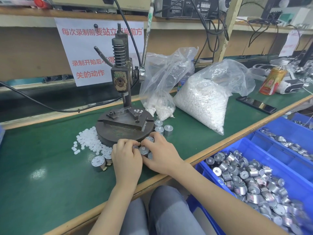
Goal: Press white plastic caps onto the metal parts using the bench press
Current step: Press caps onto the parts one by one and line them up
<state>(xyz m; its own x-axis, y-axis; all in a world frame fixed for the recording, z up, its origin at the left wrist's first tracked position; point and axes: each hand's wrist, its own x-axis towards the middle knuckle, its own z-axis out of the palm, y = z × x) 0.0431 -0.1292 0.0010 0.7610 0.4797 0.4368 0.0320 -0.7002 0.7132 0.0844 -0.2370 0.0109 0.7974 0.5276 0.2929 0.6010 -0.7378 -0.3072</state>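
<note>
While both hands are working right at the front of the bench press (121, 106) base, the left hand (127, 160) and right hand (160, 155) are pinching together around one metal part (144, 150) with a cap on top. Loose white caps (88, 139) are lying just left of the base, and more metal parts are sitting around both hands.

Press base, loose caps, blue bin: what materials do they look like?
Press base: dull dark metal with rusty patches, likely iron or steel. Caps: matte, slightly translucent white plastic. Blue bin: smooth moulded plastic with a faint sheen.
</note>
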